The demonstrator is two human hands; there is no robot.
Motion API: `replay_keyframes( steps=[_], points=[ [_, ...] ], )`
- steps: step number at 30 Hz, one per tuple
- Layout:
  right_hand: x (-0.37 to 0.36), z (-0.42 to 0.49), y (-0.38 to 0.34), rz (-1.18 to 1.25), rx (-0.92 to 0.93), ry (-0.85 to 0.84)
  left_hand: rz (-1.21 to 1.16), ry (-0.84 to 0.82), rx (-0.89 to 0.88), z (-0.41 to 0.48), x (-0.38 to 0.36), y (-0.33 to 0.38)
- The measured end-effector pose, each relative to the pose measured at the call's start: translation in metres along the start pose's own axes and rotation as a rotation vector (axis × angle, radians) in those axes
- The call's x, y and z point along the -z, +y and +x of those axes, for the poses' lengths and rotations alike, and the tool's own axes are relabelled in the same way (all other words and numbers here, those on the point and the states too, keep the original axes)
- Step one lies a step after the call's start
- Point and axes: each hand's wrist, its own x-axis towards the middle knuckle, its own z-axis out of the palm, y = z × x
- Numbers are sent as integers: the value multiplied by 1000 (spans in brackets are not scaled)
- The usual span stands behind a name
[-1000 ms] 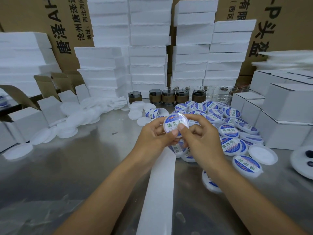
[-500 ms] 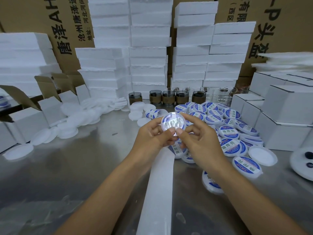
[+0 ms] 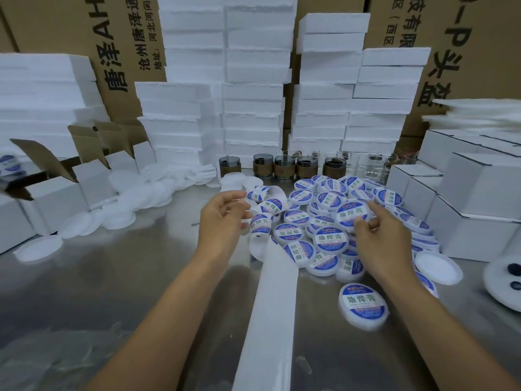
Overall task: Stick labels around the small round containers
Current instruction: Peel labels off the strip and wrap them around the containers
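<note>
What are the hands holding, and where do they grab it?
The right hand pinches a labelled round container by its edge. The left hand looks empty.

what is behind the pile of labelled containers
Behind the pile: a row of brown-sleeved cups and clear glasses, then stacked white foam blocks. The foam covers most of the cartons behind it.
</note>
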Motion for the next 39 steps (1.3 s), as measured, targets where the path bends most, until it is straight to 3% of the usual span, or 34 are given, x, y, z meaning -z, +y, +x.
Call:
replay_keyframes(
  steps=[6,14,18,23,27,32,39],
  points=[
    [0,-4,4,-279,-65,18,240,135,6,19,14,-24],
    [0,-11,-10,-612,223,77,468,208,10,47,17,-41],
    [-2,-10,-15,-727,292,39,706,149,0,71,13,-43],
    [-2,-8,-14,-838,318,-2,1084,-52,55,98,-3,-51],
    [-2,-8,-13,-838,330,2,1245,-85,117,108,-11,-55],
    [-4,-8,-13,-842,353,-5,1164,-56,147,109,-9,-56],
    [-5,-12,-16,-801,394,-2,545,50,121,90,3,-44]
  ],
)
